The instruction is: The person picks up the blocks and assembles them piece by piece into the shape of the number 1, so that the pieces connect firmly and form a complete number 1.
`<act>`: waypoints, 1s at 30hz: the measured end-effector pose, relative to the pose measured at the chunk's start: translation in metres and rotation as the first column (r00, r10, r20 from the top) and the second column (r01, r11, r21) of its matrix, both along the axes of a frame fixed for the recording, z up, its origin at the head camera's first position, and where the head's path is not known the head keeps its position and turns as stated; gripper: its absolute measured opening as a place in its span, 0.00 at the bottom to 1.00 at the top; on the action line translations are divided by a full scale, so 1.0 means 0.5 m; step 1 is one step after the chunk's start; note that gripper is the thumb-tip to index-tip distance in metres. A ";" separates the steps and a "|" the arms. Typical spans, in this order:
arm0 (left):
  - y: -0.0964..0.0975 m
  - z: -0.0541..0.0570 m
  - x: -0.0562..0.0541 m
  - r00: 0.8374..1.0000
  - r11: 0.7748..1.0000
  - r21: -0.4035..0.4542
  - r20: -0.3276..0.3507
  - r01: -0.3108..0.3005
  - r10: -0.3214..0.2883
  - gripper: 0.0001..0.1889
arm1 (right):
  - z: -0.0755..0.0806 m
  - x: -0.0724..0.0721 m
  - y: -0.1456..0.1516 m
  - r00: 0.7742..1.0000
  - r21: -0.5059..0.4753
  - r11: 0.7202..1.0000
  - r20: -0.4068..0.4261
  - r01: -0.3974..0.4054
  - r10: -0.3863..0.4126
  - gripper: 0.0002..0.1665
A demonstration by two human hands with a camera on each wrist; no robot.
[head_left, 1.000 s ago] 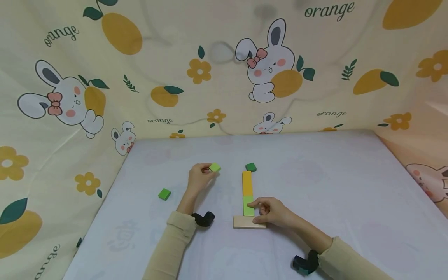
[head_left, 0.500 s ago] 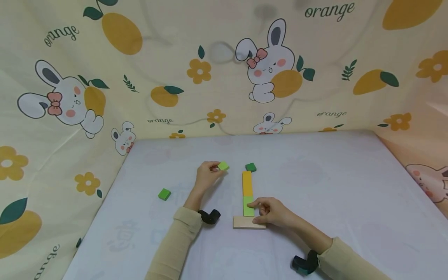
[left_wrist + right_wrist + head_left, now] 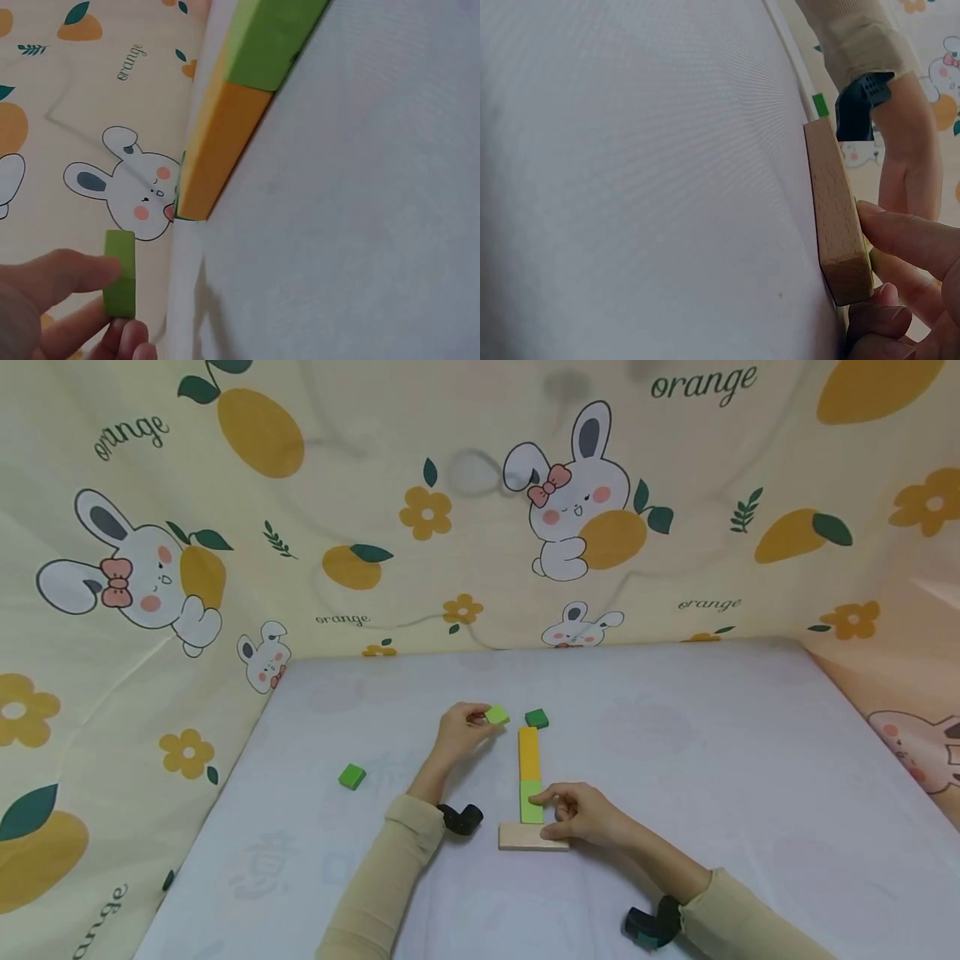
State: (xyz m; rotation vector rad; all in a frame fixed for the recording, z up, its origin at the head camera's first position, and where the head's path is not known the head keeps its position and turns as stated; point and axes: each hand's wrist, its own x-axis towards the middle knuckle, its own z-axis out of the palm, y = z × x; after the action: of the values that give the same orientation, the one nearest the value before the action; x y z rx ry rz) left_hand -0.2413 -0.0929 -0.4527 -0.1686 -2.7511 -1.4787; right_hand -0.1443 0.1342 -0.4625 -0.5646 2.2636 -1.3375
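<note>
Four green, one yellow, one bare wood: six blocks. The lifted pale block (image 3: 497,715) is pinched in the fingers of the left hand (image 3: 459,732), above the surface (image 3: 712,760) and near the dark green block (image 3: 536,718), which lies at the far end of the yellow block (image 3: 528,753). A second pale block (image 3: 528,812) continues that line to the crosswise wooden block (image 3: 521,837). The right hand (image 3: 588,812) rests its index finger on the second pale block and its thumb on the wooden block, the two slightly spread. The mid-green block (image 3: 352,777) lies alone, well left.

One white surface carries five blocks (faint marks show through at left, too pale to read). Behind it hangs a cream cloth (image 3: 465,410) printed with rabbits, oranges and flowers.
</note>
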 end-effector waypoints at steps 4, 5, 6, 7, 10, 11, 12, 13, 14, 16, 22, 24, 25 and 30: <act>0.011 -0.007 -0.005 0.999 0.999 -0.004 0.003 0.039 -0.039 0.21 | -0.001 0.001 0.001 1.000 -0.010 1.000 0.004 0.000 0.000 0.26; 0.012 -0.008 -0.006 0.999 0.999 -0.004 0.005 0.044 -0.044 0.20 | -0.001 0.001 0.001 1.000 -0.015 1.000 0.002 0.000 0.000 0.26; 0.014 -0.010 -0.008 0.999 0.999 -0.008 0.004 0.048 -0.048 0.20 | -0.001 0.002 0.001 1.000 -0.019 1.000 0.003 0.001 -0.001 0.26; 0.015 -0.011 -0.010 0.999 0.999 -0.012 0.004 0.052 -0.052 0.20 | -0.001 0.002 0.001 1.000 -0.024 1.000 0.002 0.000 0.000 0.26; 0.018 -0.015 -0.015 0.998 0.998 -0.022 0.003 0.065 -0.065 0.20 | -0.001 0.003 0.001 1.000 -0.024 1.000 -0.002 0.000 0.000 0.26; 0.019 -0.016 -0.017 0.997 0.997 -0.026 0.002 0.072 -0.072 0.20 | -0.001 0.003 0.001 1.000 -0.020 1.000 0.001 0.001 -0.001 0.26; 0.020 -0.016 -0.019 0.997 0.996 -0.032 0.000 0.079 -0.079 0.20 | -0.001 0.003 0.001 1.000 -0.017 1.000 0.003 0.001 -0.001 0.26; 0.021 -0.017 -0.021 0.996 0.996 -0.033 0.002 0.085 -0.085 0.20 | -0.001 0.003 0.002 1.000 -0.014 1.000 0.004 0.000 0.000 0.26; 0.022 -0.017 -0.023 0.996 0.995 -0.033 0.004 0.092 -0.092 0.20 | -0.001 0.003 0.002 1.000 -0.012 1.000 0.005 0.001 -0.001 0.26; 0.025 -0.018 -0.027 0.995 0.994 -0.036 0.013 0.103 -0.103 0.20 | -0.002 0.003 0.002 1.000 -0.011 1.000 0.009 0.002 -0.002 0.26; 0.032 -0.020 -0.033 0.991 0.990 -0.056 0.032 0.129 -0.128 0.19 | -0.003 0.000 0.003 1.000 -0.021 1.000 0.004 -0.002 0.002 0.26; 0.034 -0.021 -0.035 0.991 0.989 -0.062 0.026 0.135 -0.134 0.19 | -0.004 -0.001 0.002 1.000 -0.021 1.000 0.000 -0.005 0.005 0.26; 0.035 -0.021 -0.035 0.990 0.988 -0.063 0.022 0.138 -0.136 0.19 | -0.004 -0.001 0.002 1.000 -0.022 1.000 -0.003 -0.006 0.006 0.26; 0.041 -0.026 -0.040 0.989 0.986 -0.073 0.027 0.150 -0.148 0.19 | -0.006 -0.001 0.003 1.000 -0.023 1.000 -0.008 -0.006 0.006 0.26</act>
State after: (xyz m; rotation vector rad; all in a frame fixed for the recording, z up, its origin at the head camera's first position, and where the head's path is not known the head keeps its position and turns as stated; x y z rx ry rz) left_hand -0.2614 -0.0726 -0.4657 -0.3692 -2.8702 -1.4156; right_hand -0.1447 0.1356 -0.4656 -0.5851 2.2544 -1.3623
